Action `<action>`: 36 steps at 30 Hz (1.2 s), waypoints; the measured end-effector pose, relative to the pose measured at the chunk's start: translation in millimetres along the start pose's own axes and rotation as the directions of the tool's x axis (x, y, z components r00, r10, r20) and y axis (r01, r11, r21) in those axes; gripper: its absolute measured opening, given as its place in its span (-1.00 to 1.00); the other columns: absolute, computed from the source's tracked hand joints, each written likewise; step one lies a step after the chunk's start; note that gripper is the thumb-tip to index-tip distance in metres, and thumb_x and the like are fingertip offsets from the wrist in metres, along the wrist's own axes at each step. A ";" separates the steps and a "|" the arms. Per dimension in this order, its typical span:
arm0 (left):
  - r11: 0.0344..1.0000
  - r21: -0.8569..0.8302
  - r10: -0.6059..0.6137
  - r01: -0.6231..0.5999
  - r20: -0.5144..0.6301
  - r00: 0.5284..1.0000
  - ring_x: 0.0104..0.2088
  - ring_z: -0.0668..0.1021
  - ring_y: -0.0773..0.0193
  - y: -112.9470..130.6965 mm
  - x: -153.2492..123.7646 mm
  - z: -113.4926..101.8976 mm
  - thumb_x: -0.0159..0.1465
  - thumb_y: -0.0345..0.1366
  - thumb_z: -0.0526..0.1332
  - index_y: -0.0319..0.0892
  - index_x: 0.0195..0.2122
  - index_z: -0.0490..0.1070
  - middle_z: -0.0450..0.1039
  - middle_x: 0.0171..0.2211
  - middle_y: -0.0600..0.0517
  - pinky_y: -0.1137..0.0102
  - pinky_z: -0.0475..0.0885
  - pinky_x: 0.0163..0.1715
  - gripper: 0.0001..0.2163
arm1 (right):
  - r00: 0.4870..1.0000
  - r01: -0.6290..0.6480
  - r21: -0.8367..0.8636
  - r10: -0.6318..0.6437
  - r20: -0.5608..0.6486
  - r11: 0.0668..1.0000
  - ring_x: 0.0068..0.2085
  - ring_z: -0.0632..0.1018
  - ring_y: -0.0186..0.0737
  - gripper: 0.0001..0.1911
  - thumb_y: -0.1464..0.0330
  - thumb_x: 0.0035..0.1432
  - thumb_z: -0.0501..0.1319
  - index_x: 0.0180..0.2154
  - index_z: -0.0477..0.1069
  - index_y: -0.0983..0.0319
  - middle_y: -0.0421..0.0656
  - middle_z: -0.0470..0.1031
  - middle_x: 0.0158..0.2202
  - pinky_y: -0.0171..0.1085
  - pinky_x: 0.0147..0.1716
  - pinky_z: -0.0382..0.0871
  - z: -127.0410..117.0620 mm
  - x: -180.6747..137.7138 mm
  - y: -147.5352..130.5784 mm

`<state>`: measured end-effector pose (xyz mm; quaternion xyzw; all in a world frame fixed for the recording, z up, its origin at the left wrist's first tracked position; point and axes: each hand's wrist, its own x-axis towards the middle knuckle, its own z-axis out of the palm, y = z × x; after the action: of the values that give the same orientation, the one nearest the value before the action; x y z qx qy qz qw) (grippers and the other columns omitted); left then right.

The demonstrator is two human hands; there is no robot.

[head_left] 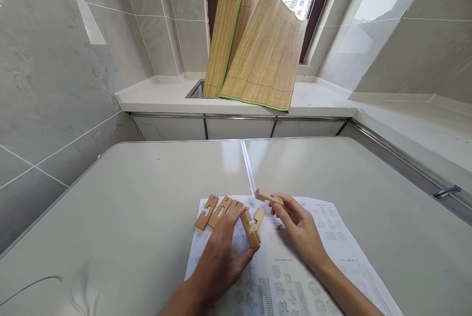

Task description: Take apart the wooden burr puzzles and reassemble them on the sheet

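Observation:
Several notched wooden puzzle pieces lie on a printed instruction sheet (317, 257) on the grey table (147, 208). My left hand (221, 252) rests over the sheet, its fingers closed on a pair of crossed wooden pieces (252, 227) near its fingertips. My right hand (298, 230) is raised a little above the paper and pinches one wooden piece (267, 196) between thumb and fingers. Two more pieces (214, 210) lie side by side just left of my left hand's fingertips, and a third is partly under them.
A rolled bamboo mat (254, 45) with a green edge leans against the window on the white counter (320, 102) behind the table. Grey tiled walls stand left and right. A seam (247, 163) splits the table top down the middle.

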<state>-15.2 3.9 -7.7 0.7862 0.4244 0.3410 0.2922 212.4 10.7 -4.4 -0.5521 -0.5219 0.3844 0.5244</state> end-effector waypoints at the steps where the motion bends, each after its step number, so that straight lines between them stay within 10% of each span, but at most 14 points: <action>1: 0.998 0.047 0.032 -0.032 0.000 0.999 0.35 0.39 -0.10 -3.1 0.4 0.1 0.34 -0.22 0.31 0.02 0.41 0.13 0.34 0.34 -0.13 -0.04 0.34 0.34 -0.36 | 0.999 -0.019 0.004 0.019 -0.028 1.000 -0.14 0.58 -0.07 -0.58 0.02 0.33 0.24 0.00 0.52 0.19 -0.09 0.59 -0.22 -0.16 -0.06 0.48 -0.5 1.2 0.3; 11: 0.978 0.205 0.046 -0.043 -0.011 0.999 0.34 0.37 -0.18 -4.8 5.9 0.8 0.30 -0.27 0.33 -0.04 0.40 0.12 0.34 0.31 -0.20 -0.12 0.38 0.28 -0.33 | 0.988 -0.100 -0.117 0.085 -0.129 0.988 -0.41 0.37 -0.20 -0.52 -0.06 0.39 0.09 -0.34 0.44 0.17 -0.24 0.32 -0.47 -0.28 -0.41 0.30 -8.1 5.1 0.1; 24: 0.952 0.296 0.075 -0.075 0.011 0.997 0.39 0.29 -0.15 -12.7 7.0 -2.4 0.36 -0.40 0.19 -0.08 0.43 0.02 0.27 0.34 -0.21 -0.13 0.31 0.32 -0.37 | 0.999 -0.004 -0.406 0.020 0.034 0.914 -0.49 0.24 -0.24 -0.51 0.02 0.42 0.06 -0.49 0.26 0.16 -0.29 0.24 -0.57 -0.27 -0.43 0.11 -3.5 5.8 8.3; 36: 0.959 0.259 0.071 -0.116 0.174 0.982 0.41 0.24 -0.17 -3.1 6.3 -1.3 0.28 -0.45 0.27 -0.08 0.45 0.02 0.27 0.36 -0.22 -0.13 0.35 0.30 -0.25 | 0.984 0.146 -0.456 -0.080 0.161 0.878 -0.23 0.57 -0.10 -0.67 0.15 0.49 0.02 -0.16 0.48 0.14 -0.13 0.60 -0.22 -0.18 -0.22 0.38 1.5 6.2 8.4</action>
<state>-15.1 10.9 -7.4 0.8630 0.4036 0.2284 0.2004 213.4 17.8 -12.1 -0.6025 -0.6652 0.2535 0.3608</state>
